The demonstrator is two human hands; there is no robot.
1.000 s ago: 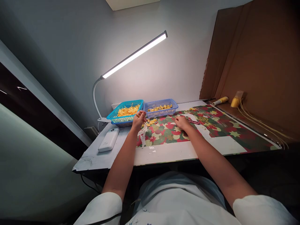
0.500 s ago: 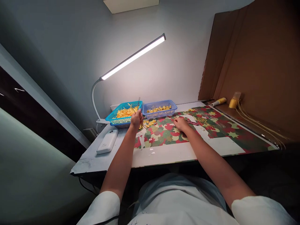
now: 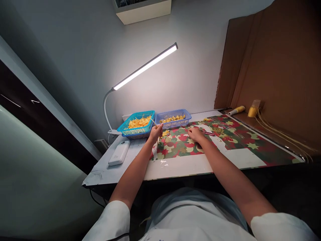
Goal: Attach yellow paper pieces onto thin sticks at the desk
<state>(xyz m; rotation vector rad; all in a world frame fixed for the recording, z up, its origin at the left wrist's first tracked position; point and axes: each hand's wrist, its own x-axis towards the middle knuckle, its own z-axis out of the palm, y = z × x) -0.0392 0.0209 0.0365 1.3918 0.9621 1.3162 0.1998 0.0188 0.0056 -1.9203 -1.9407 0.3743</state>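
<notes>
My left hand (image 3: 156,132) is closed in a pinch just in front of the baskets. A thin yellow strip (image 3: 154,124) pokes out above its fingers, and thin ends hang below. My right hand (image 3: 196,134) rests low over the camouflage-patterned sheet (image 3: 179,145), fingertips pressed together; what they hold, if anything, is too small to make out. Beside it lies a pink-handled tool (image 3: 207,133), its kind unclear. Small yellow pieces (image 3: 165,133) lie by my left hand, and more yellow bits (image 3: 222,134) are scattered right of the tool.
A teal basket (image 3: 122,130) full of yellow strips stands at the back, next to a blue-violet basket (image 3: 173,124) with yellow pieces. A white power bank (image 3: 119,153) and a lamp (image 3: 106,110) are on the left. Yellow spools (image 3: 253,108) stand right, before cardboard (image 3: 271,60).
My left hand has moved right and slightly down, away from the teal basket's front edge. My right hand stays about where it was on the sheet. The whole view has shifted a little.
</notes>
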